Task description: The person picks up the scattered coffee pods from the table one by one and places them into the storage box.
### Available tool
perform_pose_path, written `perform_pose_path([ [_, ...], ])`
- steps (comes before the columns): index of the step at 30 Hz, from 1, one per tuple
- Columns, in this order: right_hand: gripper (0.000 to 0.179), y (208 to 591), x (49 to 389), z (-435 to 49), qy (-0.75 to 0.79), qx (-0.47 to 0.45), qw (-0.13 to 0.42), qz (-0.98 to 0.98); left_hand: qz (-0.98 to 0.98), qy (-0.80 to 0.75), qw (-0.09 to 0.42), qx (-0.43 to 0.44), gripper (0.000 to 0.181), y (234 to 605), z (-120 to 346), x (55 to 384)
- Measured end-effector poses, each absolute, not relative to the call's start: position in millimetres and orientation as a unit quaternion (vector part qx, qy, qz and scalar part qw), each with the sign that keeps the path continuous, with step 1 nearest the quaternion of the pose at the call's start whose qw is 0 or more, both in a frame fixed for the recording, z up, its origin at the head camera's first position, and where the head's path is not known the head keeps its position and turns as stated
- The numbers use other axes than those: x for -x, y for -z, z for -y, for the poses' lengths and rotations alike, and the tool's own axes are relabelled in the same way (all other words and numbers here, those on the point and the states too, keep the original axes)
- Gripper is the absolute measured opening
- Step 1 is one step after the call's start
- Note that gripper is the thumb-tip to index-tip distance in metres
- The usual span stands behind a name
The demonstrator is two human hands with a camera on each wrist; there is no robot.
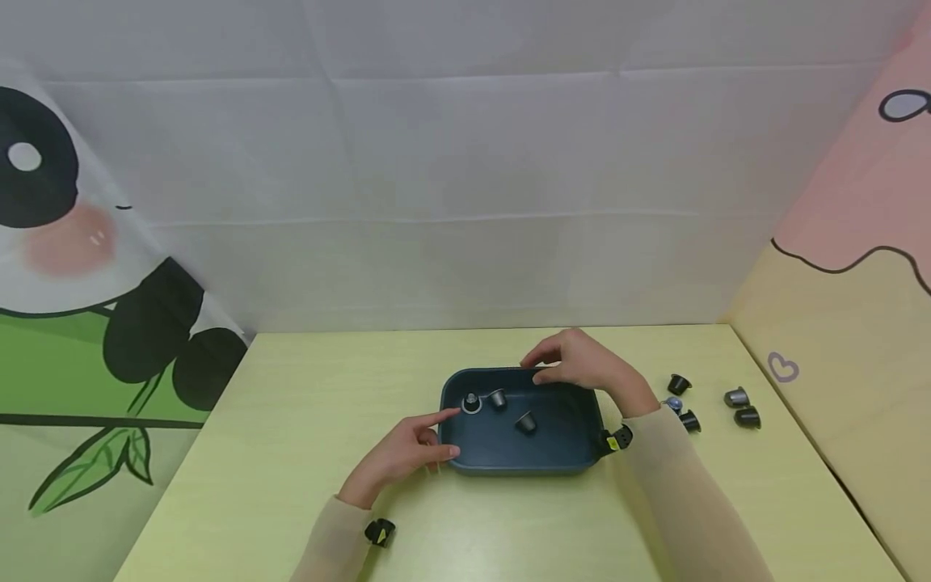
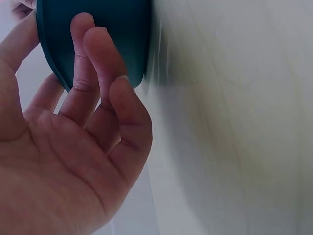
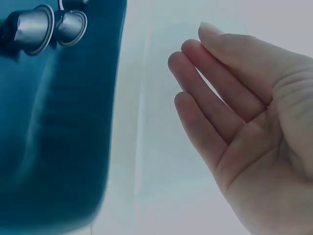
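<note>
With our left hand (image 1: 396, 454) we are gripping the left end of the dark blue tray (image 1: 560, 449), which is sitting on the pale yellow table (image 1: 327, 388). We are holding our right hand (image 1: 582, 360) loosely apart by the far rim, fingers lightly extended. Three capsules (image 1: 526, 422) are lying inside, left of the middle; other capsules (image 1: 747, 417) are resting to the right, beyond our sleeve (image 1: 680, 485).
</note>
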State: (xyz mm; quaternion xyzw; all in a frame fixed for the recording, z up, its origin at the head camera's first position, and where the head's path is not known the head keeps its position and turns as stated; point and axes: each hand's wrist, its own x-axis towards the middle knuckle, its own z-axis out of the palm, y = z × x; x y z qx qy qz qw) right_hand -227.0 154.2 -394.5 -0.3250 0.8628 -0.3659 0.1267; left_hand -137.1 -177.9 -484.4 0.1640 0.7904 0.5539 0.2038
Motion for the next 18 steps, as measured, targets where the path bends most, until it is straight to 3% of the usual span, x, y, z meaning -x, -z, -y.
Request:
perform_pose_path([
  [18, 0.022, 416, 208, -238, 0.400, 0.200, 0.085, -0.890, -0.790, -0.557, 0.204, -0.153, 0.066, 485, 176, 137],
])
